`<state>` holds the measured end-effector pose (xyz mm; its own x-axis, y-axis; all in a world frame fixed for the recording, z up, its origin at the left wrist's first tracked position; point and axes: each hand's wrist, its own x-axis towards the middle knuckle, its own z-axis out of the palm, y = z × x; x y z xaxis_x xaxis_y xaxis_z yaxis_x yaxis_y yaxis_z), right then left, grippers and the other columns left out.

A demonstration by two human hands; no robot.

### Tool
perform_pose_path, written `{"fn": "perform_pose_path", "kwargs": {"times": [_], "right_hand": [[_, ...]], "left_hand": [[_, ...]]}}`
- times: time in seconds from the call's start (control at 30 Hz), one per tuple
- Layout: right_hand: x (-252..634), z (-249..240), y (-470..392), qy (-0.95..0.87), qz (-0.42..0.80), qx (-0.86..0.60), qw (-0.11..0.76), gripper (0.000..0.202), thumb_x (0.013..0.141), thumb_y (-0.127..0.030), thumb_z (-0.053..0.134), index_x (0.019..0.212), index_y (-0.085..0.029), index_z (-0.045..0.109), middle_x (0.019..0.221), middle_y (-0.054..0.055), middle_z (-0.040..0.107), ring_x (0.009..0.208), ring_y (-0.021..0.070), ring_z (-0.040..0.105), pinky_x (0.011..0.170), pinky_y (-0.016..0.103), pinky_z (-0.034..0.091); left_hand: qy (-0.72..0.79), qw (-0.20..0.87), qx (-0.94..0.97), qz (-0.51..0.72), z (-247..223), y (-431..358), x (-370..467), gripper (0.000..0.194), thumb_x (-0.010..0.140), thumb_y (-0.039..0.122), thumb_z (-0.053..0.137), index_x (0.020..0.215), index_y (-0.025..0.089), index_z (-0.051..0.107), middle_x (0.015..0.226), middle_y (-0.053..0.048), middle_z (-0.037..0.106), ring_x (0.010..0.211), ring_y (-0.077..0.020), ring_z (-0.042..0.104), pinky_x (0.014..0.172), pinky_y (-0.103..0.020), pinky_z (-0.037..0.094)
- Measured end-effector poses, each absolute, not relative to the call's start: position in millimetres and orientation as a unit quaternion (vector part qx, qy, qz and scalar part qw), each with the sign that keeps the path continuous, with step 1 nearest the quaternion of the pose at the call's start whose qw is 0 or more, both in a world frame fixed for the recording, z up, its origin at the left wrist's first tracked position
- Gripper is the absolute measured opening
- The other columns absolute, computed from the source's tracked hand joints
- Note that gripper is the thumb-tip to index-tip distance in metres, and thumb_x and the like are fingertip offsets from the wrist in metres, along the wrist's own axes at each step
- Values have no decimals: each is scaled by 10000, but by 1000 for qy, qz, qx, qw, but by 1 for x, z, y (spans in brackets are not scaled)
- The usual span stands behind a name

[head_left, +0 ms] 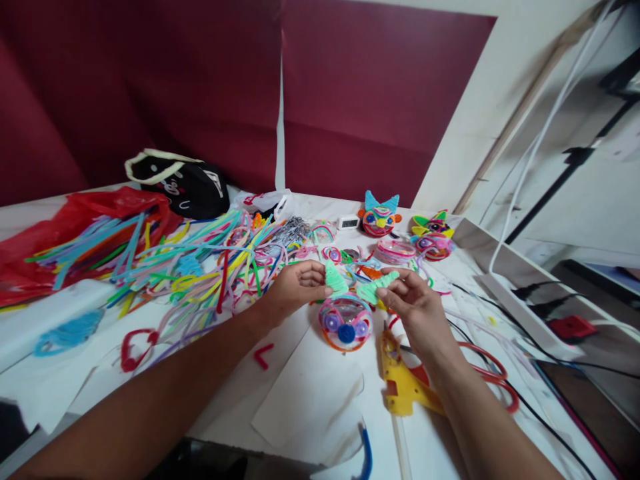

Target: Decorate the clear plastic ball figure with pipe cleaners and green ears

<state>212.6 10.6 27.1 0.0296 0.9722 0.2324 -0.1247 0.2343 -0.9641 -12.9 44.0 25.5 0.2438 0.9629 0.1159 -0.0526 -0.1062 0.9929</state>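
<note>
My left hand (299, 288) pinches a light green triangular pipe-cleaner ear (335, 279) between thumb and fingers. A second green pipe-cleaner ear (370, 291), tilted outward, is gripped in my right hand (411, 301). Both ears are held just above the top rim of a round pipe-cleaner face (346, 323) with purple eyes and a blue nose; whether they touch it I cannot tell. Under my right wrist lies a yellow glue gun (400, 380), with red-handled scissors (493, 373) beside it, partly covered by the arm.
A large heap of coloured pipe cleaners (200, 267) spreads over the left, by a red plastic bag (90, 207). Finished-looking faces, one with blue ears (381, 217), stand at the back. A power strip (533, 320) and black cables lie right. White paper (305, 393) covers the front.
</note>
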Motion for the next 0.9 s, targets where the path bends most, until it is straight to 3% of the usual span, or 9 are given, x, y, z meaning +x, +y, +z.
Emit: {"fn": "perform_pose_path", "kwargs": {"times": [0.9], "right_hand": [[208, 22, 8, -522, 478, -397, 584, 390, 694, -305, 814, 1022, -193, 634, 663, -65, 493, 609, 95, 416, 575, 246, 310]], "left_hand": [[376, 552, 595, 446, 22, 46, -13, 425, 535, 249, 875, 861, 136, 627, 780, 6, 672, 714, -107, 629, 700, -217, 495]]}}
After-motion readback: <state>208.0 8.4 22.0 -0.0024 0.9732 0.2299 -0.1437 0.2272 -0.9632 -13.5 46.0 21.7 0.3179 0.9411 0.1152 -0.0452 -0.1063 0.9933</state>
